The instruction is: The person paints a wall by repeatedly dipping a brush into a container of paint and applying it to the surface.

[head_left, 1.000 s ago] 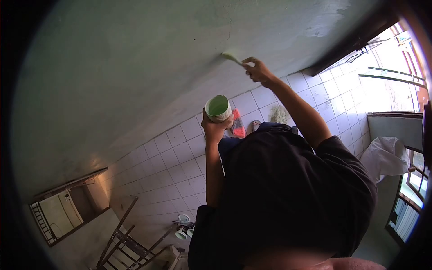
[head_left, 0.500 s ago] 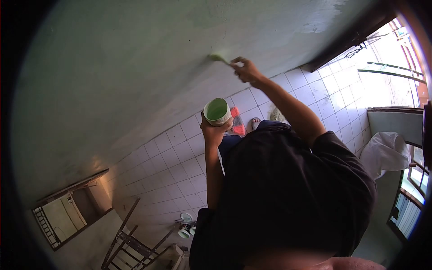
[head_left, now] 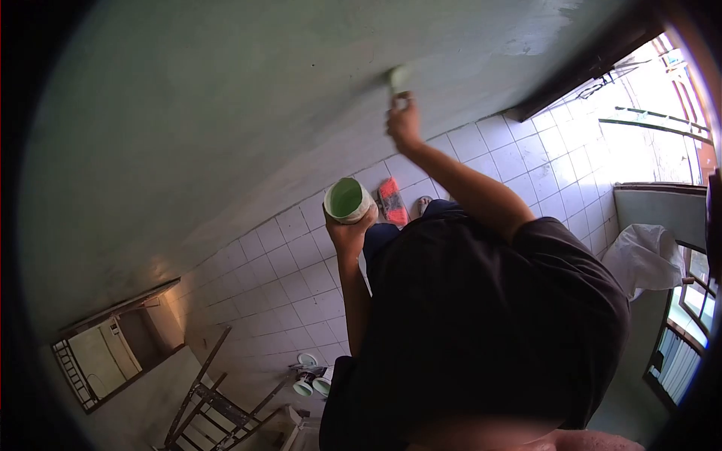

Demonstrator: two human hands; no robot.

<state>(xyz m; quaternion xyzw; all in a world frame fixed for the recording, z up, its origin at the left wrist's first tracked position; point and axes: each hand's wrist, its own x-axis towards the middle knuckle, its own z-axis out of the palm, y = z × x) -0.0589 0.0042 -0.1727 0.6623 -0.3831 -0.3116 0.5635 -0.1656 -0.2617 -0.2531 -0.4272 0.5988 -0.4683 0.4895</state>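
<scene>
Pale green paint lies in a cylindrical tub [head_left: 364,211], near the centre of the scene; its outer side is whitish and uneven. The left hand [head_left: 349,231] wraps around the side of the tub, its mouth tipped toward the viewer. Farther off and to the right, the right hand [head_left: 404,124] pinches the handle of a paintbrush [head_left: 398,78]; the head is blurred at the wall [head_left: 218,113], so contact cannot be confirmed. Good practice would be light, even pressure, overlapping strokes, a sparingly loaded brush and the tub close by, tilted no further. Surfaces: the wall is matt, grey-green and patchy, with a glossier area far right; the floor [head_left: 297,288] is of square, pale glazed tiles; a crumpled white sheet [head_left: 645,259] hangs at right.
</scene>
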